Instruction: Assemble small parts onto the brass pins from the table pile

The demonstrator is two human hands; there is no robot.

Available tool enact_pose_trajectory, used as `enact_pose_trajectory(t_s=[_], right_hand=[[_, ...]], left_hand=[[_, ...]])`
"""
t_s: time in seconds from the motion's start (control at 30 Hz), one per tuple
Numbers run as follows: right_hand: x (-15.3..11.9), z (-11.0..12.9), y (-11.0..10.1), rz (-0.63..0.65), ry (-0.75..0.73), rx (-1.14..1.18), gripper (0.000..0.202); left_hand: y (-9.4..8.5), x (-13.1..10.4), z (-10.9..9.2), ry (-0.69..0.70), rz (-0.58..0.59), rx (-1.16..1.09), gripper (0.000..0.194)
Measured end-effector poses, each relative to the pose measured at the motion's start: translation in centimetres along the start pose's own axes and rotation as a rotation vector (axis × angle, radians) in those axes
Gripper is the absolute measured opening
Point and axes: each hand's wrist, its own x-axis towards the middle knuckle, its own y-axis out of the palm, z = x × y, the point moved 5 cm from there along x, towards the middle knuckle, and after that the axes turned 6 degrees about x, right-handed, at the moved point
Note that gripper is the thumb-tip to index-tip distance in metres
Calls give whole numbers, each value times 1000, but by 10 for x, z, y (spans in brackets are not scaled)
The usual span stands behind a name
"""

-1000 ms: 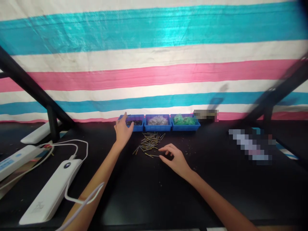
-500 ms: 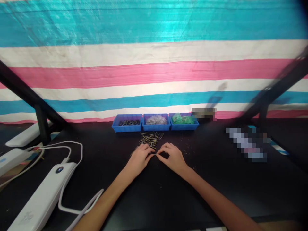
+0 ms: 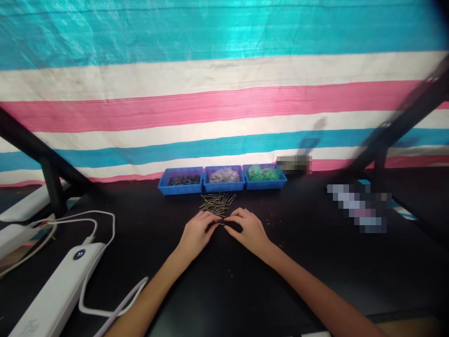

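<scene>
Change: a second ago the left hand [image 3: 197,233] was up at the left blue tray [image 3: 179,180]; it has come down beside the right hand [image 3: 247,230].
Table [image 3: 315,262]: black, three trays along the back.
Pin pile [image 3: 215,204]: loose, just beyond the fingers.
Hands: fingertips pressed together, pinching one thin pin [image 3: 220,223] between them.

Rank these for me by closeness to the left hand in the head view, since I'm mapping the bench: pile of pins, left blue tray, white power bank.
1. Pile of pins, just beyond the left hand.
2. Left blue tray, farther back against the striped sheet.
3. White power bank, far left near the table's front.
</scene>
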Motion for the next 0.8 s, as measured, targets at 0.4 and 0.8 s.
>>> enact_pose_trajectory(t_s=[0.4, 0.8], right_hand=[[1, 7, -8, -32, 27, 168, 11], [-2, 26, -6, -2, -57, 385, 7]], left_hand=[[-8, -1, -10, -11, -97, -121, 17], [-18, 1, -20, -172, -196, -461, 19]])
